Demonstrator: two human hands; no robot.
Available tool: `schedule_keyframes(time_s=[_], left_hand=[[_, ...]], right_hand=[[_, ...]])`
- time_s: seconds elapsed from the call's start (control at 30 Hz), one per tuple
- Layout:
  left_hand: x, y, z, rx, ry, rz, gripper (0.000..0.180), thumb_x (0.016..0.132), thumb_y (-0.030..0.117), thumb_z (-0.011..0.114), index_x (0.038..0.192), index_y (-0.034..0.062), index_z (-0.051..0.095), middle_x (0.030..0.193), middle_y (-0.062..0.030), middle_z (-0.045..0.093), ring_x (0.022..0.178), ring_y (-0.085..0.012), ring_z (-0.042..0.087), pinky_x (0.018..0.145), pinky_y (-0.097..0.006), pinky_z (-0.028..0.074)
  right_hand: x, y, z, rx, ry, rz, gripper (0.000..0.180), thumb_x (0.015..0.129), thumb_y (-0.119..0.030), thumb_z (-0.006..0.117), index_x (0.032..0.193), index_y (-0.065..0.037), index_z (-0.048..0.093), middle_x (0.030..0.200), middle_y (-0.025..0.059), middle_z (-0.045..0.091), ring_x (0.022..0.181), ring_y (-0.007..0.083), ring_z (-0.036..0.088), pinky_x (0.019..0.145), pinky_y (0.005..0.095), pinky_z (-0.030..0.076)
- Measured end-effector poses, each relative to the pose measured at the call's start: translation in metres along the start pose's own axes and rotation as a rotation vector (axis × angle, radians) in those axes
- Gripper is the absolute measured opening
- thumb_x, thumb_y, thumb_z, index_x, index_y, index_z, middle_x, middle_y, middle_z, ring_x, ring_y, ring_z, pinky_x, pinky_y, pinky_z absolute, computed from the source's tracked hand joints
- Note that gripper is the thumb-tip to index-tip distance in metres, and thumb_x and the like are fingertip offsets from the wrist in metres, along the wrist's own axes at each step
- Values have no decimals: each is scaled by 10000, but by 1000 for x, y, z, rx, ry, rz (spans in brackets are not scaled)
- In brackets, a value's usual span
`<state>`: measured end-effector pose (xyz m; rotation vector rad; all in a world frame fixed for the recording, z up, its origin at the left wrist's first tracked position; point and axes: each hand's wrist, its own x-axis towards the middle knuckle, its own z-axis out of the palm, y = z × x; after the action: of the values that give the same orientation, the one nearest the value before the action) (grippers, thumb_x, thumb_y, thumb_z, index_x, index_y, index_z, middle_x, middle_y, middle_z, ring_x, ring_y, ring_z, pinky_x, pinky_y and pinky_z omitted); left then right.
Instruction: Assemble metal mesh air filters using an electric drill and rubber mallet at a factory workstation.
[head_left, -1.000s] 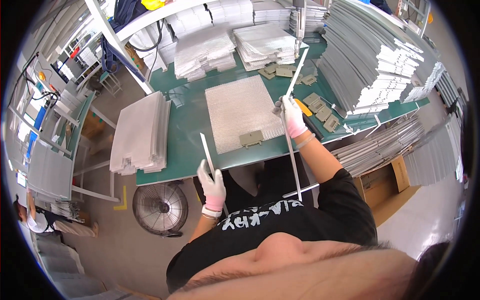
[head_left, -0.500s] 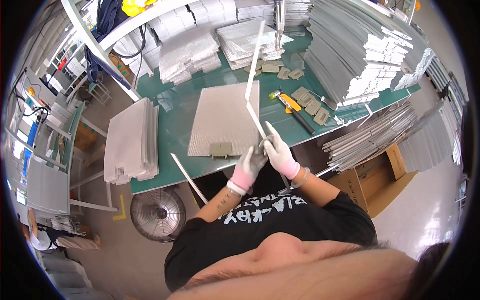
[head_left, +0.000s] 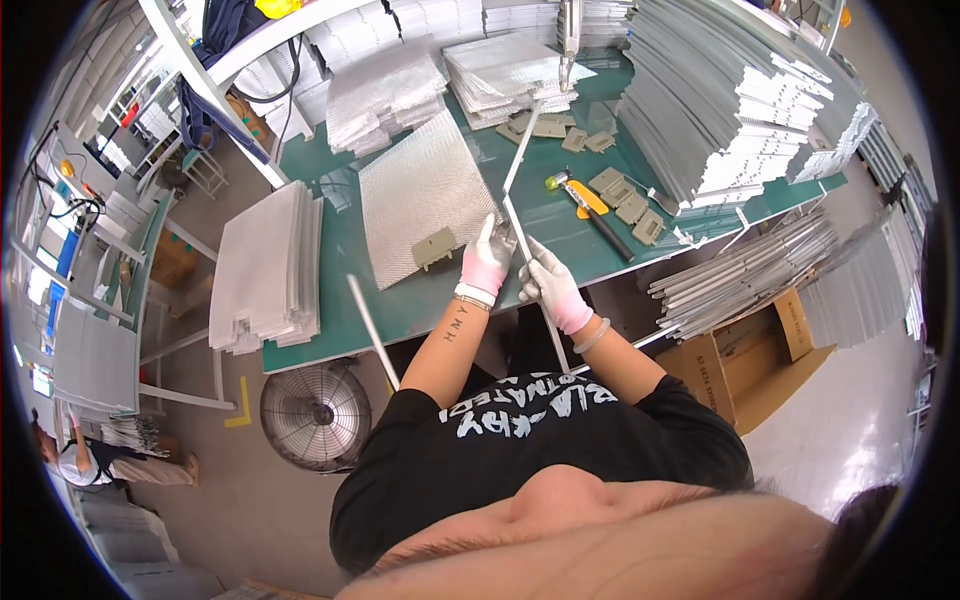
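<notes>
My left hand, in a white and pink glove, lies against the lower right edge of a pale mesh panel. Its fingers stretch along that edge, beside the strip. With curled fingers, my gloved right hand grips a thin white jointed strip. The strip bends near its middle; one part runs away over the table and another passes below my right hand toward my body. A separate-looking white strip length slants past the table's front edge at left. An olive plastic clip piece sits at the panel's near edge.
On the green table stand mesh panel stacks at left and a tall stack at right. A hammer, an orange-yellow cutter and olive plastic pieces lie nearby. A floor fan and cardboard box stand below.
The mesh panel has turned counterclockwise and shifted left with its clip piece. My left hand has moved up from the strip to the panel's edge. The strip has come nearer to me.
</notes>
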<state>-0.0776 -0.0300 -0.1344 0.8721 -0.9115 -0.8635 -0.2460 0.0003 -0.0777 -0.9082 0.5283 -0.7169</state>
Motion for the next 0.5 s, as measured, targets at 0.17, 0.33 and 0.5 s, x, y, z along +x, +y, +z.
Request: schedule_keyframes(time_s=[0.17, 0.33, 0.5], left_hand=[[-3, 21, 16, -645, 154, -256, 225, 1020, 132, 462, 1163, -23, 541, 1056, -123, 589, 972, -228, 588, 930, -373, 501], [-3, 15, 8, -570, 147, -230, 206, 1022, 140, 471, 1132, -2, 571, 1046, -111, 596, 960, -214, 590, 903, -362, 508], [-8, 9, 12, -749, 215, -297, 218, 1018, 142, 480, 1148, -4, 575, 1028, -105, 612, 957, -212, 607, 881, -359, 516]], right_hand=[[-4, -9, 1, -77, -2, 37, 537, 1008, -88, 411, 1521, -56, 254, 827, 21, 535, 533, 59, 429, 600, 244, 507], [-9, -4, 4, -140, -35, 19, 548, 997, -74, 403, 1521, -44, 248, 812, 24, 535, 528, 61, 432, 592, 240, 504], [9, -26, -2, -329, -47, 32, 523, 985, -92, 422, 1496, -44, 321, 739, 34, 534, 494, 78, 472, 526, 248, 502]])
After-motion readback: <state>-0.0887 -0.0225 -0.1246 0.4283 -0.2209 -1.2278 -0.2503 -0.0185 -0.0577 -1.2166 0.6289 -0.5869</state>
